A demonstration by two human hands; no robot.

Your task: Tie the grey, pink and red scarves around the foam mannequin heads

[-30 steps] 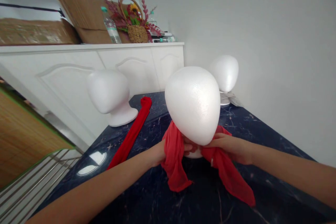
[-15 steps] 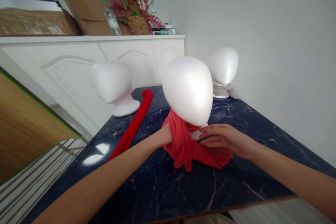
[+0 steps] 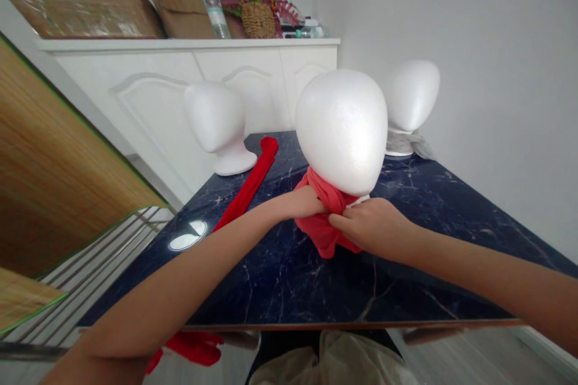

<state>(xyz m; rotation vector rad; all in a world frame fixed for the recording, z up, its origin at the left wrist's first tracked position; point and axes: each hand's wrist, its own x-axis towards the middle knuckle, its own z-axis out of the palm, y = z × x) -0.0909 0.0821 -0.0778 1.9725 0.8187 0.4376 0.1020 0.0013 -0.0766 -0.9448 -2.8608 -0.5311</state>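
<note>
Against the dark-blue tabletop (image 3: 271, 280), the scarf (image 3: 316, 233) shows coral-red and crumpled.

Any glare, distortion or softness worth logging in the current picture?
Head view: white glare on the dark tabletop, near the left forearm; head view: bright sheen on the nearest white foam head; head view: cabinet edges slant, probably wide-angle distortion; head view: coral scarf folds look slightly soft.

A bottle (image 3: 217, 9) and flower basket (image 3: 258, 20) stand on white cabinets (image 3: 156, 63).
</note>
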